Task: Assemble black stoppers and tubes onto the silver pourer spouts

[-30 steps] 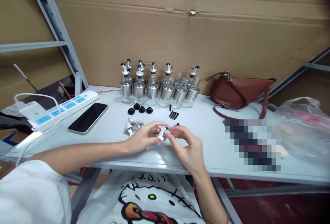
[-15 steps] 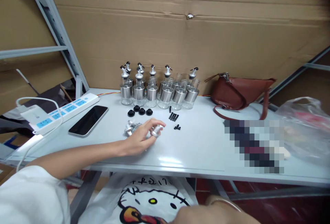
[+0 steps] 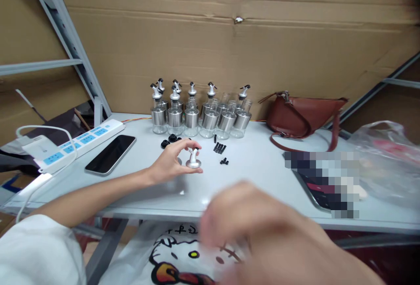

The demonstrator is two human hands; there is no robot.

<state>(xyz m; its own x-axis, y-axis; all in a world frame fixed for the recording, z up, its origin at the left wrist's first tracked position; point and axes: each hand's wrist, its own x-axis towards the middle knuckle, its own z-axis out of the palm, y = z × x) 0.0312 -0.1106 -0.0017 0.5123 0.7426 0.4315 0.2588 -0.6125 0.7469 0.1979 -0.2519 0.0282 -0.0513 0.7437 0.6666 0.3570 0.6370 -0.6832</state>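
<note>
My left hand (image 3: 169, 162) is closed, its thumb and fingers pinching a silver pourer spout (image 3: 194, 161) with a black tip. The spout is upright, its wide round base toward the thumb. Close to the camera, my right hand (image 3: 251, 221) is smeared by motion, and its fingers cannot be made out. Black rubber stoppers (image 3: 172, 138) lie behind my left hand, which partly covers them. To the right of the spout are several short black tubes (image 3: 219, 148) and a group of smaller black pieces (image 3: 225, 161).
Glass bottles with steel bands (image 3: 192, 118) stand along the cardboard wall, several fitted with spouts. A phone (image 3: 110, 154) and a power strip (image 3: 82, 141) lie on the left. On the right are a brown handbag (image 3: 305, 118), a plastic bag (image 3: 387, 162) and a partly pixelated dark item (image 3: 316, 184).
My left hand has turned the spout upright and lifted it slightly, moving a little left and back. My right hand has come up over the table's front edge.
</note>
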